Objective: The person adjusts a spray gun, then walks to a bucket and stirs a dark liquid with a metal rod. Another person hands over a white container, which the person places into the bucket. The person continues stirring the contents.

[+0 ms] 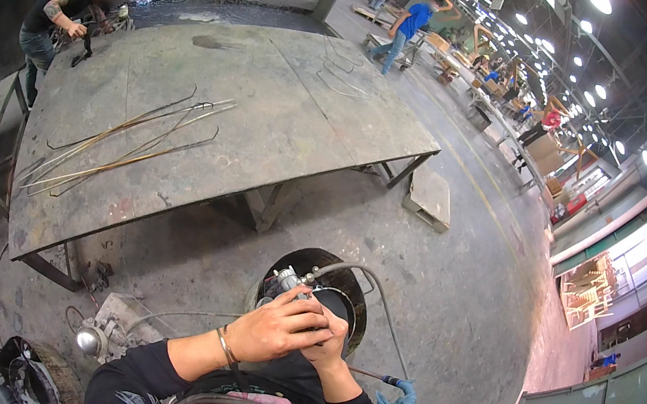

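Both my hands are together in front of my body, just over the near edge of a dark round bucket. A silver metal spray gun pokes out past my fingers, with a grey hose joined to its far side. My left hand, with a bracelet at the wrist, is closed over the near part of the gun. Pressed against it, my right hand is closed too, its fingers largely hidden. The gun's handle cannot be seen behind the hands.
Bent metal rods lie on a large worn table ahead. At its far left a person holds a dark tool. A metal pump-like unit stands on the floor left of me; blue-wrapped hose loops by my right side.
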Available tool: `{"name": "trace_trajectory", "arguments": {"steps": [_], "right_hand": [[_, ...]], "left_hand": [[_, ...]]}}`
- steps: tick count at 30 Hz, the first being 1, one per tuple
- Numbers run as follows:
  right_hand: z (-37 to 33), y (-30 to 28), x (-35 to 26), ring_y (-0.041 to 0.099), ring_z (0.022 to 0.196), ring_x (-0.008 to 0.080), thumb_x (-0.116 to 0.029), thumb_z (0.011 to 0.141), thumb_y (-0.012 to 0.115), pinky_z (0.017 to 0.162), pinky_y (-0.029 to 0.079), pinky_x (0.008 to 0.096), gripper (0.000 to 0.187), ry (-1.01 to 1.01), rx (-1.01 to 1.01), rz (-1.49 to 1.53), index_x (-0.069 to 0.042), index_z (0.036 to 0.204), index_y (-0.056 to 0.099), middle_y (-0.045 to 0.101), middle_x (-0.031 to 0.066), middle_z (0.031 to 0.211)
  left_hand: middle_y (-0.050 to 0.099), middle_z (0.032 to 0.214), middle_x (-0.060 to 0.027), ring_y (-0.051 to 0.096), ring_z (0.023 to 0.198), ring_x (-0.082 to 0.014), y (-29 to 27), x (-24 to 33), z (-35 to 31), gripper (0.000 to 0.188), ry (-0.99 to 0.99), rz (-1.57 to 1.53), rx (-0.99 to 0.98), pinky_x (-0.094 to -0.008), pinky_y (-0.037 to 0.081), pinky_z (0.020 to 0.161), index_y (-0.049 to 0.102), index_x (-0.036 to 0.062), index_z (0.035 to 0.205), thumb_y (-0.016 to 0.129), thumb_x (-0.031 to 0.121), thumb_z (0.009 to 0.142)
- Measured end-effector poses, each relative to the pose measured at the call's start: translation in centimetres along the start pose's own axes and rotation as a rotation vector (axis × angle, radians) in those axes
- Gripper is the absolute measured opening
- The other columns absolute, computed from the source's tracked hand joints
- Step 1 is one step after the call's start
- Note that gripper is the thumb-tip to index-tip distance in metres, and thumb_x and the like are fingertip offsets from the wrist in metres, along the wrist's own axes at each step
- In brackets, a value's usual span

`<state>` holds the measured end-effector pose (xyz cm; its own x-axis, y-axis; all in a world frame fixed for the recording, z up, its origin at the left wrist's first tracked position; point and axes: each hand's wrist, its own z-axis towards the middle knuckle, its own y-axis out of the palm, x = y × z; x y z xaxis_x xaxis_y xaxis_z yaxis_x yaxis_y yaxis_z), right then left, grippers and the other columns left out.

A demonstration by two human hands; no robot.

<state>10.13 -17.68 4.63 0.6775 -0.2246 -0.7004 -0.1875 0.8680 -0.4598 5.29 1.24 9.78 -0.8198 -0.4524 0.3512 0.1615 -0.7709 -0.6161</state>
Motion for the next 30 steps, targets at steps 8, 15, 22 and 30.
{"name": "trace_trajectory", "arguments": {"steps": [8, 15, 22, 30], "right_hand": [[-0.2, 0.0, 0.1, 0.076, 0.103, 0.0354, -0.010, 0.072, 0.080, 0.086, 0.060, 0.0372, 0.059, 0.020, -0.006, 0.000, 0.006, 0.127, 0.068, 0.075, 0.0227, 0.114], [1.4, 0.1, -0.4, 0.075, 0.092, 0.0245, -0.020, 0.087, 0.077, 0.080, 0.059, 0.0340, 0.052, 0.042, 0.081, -0.007, 0.006, 0.131, 0.067, 0.076, 0.0150, 0.107], [9.5, -3.1, 2.5, 0.056, 0.065, 0.0096, -0.048, 0.108, 0.055, 0.060, 0.045, 0.0244, 0.061, 0.232, 0.591, 0.262, 0.003, 0.139, 0.062, 0.061, 0.0014, 0.076], [15.6, -6.0, 4.9, 0.054, 0.065, 0.0088, -0.050, 0.107, 0.057, 0.059, 0.044, 0.0250, 0.058, 0.117, 0.730, 0.124, 0.004, 0.126, 0.068, 0.058, 0.0005, 0.073]], "left_hand": [[0.066, 0.120, -0.0075, 0.061, 0.121, -0.0318, 0.5, -0.2, -0.3, 0.067, -0.020, -0.084, 0.043, -0.0583, 0.042, 0.116, 0.072, 0.0126, 0.126, 0.079, 0.002, 0.060], [0.059, 0.135, -0.0156, 0.057, 0.127, -0.0374, -1.4, 1.6, 0.8, 0.075, -0.127, -0.035, 0.047, -0.0560, 0.044, 0.114, 0.066, 0.0131, 0.137, 0.081, 0.003, 0.065], [0.050, 0.148, -0.0250, 0.047, 0.137, -0.0444, -4.4, 0.6, -11.6, 0.072, -0.904, 0.303, 0.095, -0.0497, 0.040, 0.116, 0.059, 0.0122, 0.143, 0.081, 0.004, 0.075], [0.049, 0.147, -0.0306, 0.050, 0.132, -0.0482, -8.7, 3.1, -39.2, 0.061, -2.044, 0.826, -0.075, -0.0552, 0.042, 0.110, 0.056, 0.0037, 0.140, 0.077, 0.027, 0.088]]}}
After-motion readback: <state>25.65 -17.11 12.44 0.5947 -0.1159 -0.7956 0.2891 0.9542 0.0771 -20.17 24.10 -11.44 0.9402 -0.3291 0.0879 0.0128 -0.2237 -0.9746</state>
